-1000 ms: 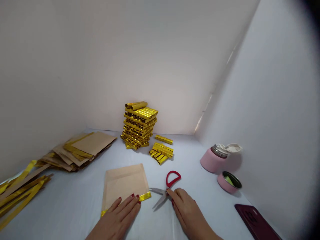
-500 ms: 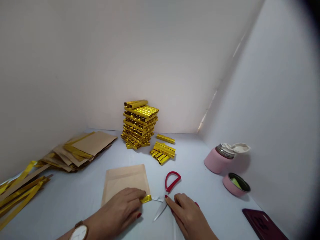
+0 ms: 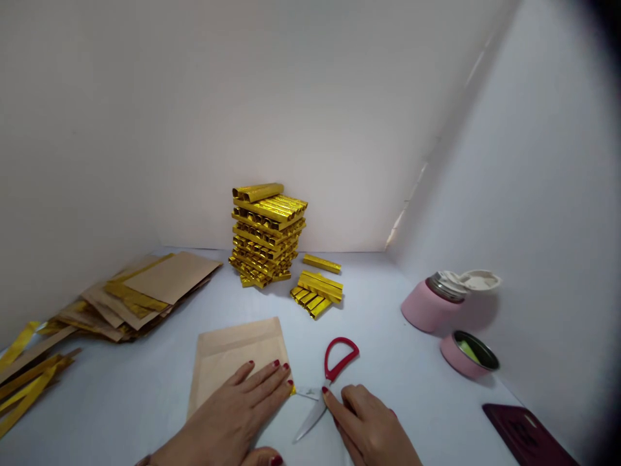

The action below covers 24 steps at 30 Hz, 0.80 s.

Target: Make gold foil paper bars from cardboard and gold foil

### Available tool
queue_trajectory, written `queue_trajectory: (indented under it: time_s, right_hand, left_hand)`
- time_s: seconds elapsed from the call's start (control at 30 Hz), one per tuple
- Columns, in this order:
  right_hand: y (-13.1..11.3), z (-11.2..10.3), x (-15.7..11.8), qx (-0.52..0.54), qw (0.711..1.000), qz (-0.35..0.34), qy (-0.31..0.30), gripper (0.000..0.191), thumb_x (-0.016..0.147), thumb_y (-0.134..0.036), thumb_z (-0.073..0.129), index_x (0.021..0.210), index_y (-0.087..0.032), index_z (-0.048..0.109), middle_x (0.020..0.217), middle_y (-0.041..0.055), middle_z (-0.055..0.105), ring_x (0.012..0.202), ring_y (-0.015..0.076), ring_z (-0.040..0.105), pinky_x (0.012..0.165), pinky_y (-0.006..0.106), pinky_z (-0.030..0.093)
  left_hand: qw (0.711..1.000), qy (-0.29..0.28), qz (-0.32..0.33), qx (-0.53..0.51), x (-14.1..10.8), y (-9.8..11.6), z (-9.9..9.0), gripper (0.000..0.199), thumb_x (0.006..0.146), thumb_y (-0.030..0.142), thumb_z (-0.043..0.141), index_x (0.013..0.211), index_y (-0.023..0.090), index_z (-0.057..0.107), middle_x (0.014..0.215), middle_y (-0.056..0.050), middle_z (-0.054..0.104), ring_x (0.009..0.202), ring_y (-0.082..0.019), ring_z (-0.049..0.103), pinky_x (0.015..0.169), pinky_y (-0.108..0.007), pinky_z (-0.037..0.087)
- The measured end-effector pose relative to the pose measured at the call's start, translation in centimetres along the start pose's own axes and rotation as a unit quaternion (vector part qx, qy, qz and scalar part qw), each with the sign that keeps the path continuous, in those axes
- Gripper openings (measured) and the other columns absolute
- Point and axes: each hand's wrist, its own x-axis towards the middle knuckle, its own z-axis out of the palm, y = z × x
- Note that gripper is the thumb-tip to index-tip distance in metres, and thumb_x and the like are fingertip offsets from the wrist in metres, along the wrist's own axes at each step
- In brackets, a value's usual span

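Note:
A brown paper sheet point(image 3: 233, 353) lies on the table in front of me. Across its lower right part my left hand point(image 3: 237, 411) rests palm down with fingers stretched, and a bit of gold foil point(image 3: 293, 390) peeks out at the fingertips. Scissors with a red handle point(image 3: 341, 357) lie spread on the table to the right of the sheet, one blade pointing towards me. My right hand point(image 3: 371, 421) is beside them, its index fingertip on the scissors near the pivot and the other fingers curled. What its curled fingers hold, if anything, is hidden.
A stack of gold tubes point(image 3: 266, 236) stands at the back, with loose gold tubes point(image 3: 317, 291) beside it. Brown and gold sheets point(image 3: 165, 278) and strips point(image 3: 29, 395) lie left. On the right are a pink flask point(image 3: 429, 307), a pink bowl point(image 3: 460, 356) and a dark red flat object point(image 3: 526, 433).
My left hand has flattened, its fingers now spread over the sheet's right edge and covering most of the gold foil. The view has shifted slightly. My right hand remains at the scissors.

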Motion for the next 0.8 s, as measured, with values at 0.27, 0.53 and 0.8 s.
queue_trajectory:
  time_s: [0.27,0.53,0.8]
  right_hand:
    - [-0.1,-0.6,0.3,0.001,1.0,-0.005,-0.023,0.037,0.091,-0.009,0.03,0.111,-0.013,0.061,0.071,0.0083,0.062,0.061,0.0184,0.06,0.05,0.026,0.052]
    - [0.3,-0.9,-0.4,0.009,1.0,0.007,-0.022,0.036,0.093,-0.011,0.031,0.11,-0.012,0.062,0.069,0.0079,0.06,0.059,0.0183,0.06,0.049,0.027,0.053]
    - [-0.3,-0.4,0.0,0.026,0.999,0.023,-0.018,0.037,0.092,-0.01,0.031,0.113,-0.011,0.061,0.072,0.0095,0.061,0.061,0.0197,0.06,0.05,0.029,0.053]
  left_hand:
    - [0.999,-0.026,0.0,0.031,0.1,-0.1,0.0,0.063,0.093,0.056,0.04,0.146,0.024,0.026,0.149,-0.008,0.026,0.136,-0.027,0.026,0.107,-0.052,0.026]
    - [0.999,-0.002,0.008,0.031,0.1,-0.4,0.4,0.065,0.093,0.059,0.037,0.146,0.023,0.025,0.148,-0.009,0.027,0.135,-0.028,0.028,0.107,-0.052,0.027]
    - [0.999,-0.009,0.01,0.037,0.1,-0.6,0.6,0.067,0.093,0.059,0.036,0.147,0.023,0.021,0.149,-0.009,0.025,0.136,-0.029,0.026,0.108,-0.053,0.025]
